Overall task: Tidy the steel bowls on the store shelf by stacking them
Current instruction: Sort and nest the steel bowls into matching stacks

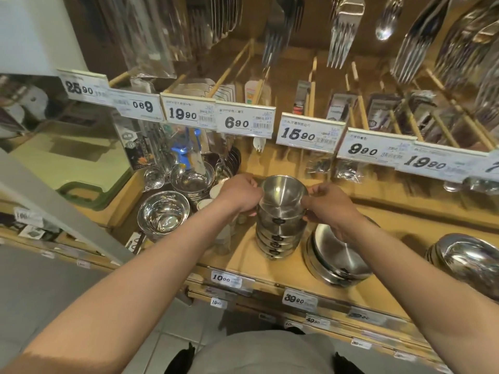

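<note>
A tall stack of small steel bowls point(279, 233) with dark labels stands on the wooden shelf point(243, 255). The top bowl point(283, 191) is tilted with its inside facing me. My left hand point(240, 194) grips that bowl's left rim and my right hand point(328, 205) grips its right side. Left of the stack sit a shiny single bowl point(163, 214) and, behind it, another stack of shiny bowls point(191, 179). To the right lies a stack of wide shallow steel plates point(337, 257), with more bowls point(464, 257) at the far right.
Just above my hands an upper shelf edge carries price tags point(307, 132). Packaged forks and spoons point(343, 31) hang overhead. A green plastic bin point(73, 163) sits at the left. Small white cups point(216, 190) stand by my left wrist.
</note>
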Demonstrator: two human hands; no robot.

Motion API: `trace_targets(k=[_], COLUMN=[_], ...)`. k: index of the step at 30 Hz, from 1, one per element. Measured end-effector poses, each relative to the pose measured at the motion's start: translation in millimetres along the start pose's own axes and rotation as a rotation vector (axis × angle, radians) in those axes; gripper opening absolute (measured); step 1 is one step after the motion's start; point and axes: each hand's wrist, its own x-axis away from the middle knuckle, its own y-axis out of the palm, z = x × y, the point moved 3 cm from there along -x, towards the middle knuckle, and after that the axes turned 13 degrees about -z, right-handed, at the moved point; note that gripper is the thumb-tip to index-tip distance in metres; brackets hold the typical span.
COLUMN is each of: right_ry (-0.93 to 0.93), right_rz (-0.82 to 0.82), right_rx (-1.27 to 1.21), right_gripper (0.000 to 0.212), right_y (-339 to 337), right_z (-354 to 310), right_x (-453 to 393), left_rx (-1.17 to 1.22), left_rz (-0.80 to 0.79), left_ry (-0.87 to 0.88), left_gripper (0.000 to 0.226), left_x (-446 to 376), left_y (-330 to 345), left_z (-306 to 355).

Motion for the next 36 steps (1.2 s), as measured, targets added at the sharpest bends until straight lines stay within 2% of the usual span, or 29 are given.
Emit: trace_targets(k=[5, 14, 24, 36], right_ry=[-0.019, 0.033, 0.064, 0.038], right_rz=[0.068, 0.071, 0.092, 0.118], right_rx=[0.087, 0.170, 0.215, 0.259], right_gripper=[0.013, 0.020, 0.019, 0.015], right_y=[3, 9, 8, 5], right_z=[4, 15, 21, 18], right_x=[0, 13, 13, 6], left_rx=[-0.059, -0.238, -0.257, -0.148], left_rz=[0.009, 0.055, 0.044, -0.008], left_ry=[0.015, 0.096, 0.114, 0.081], left_gripper=[0.010, 0.011, 0.011, 0.011], left_x=[-2, -9, -18, -14], left_y=[2, 5, 7, 8], left_z=[-4, -9, -12, -12])
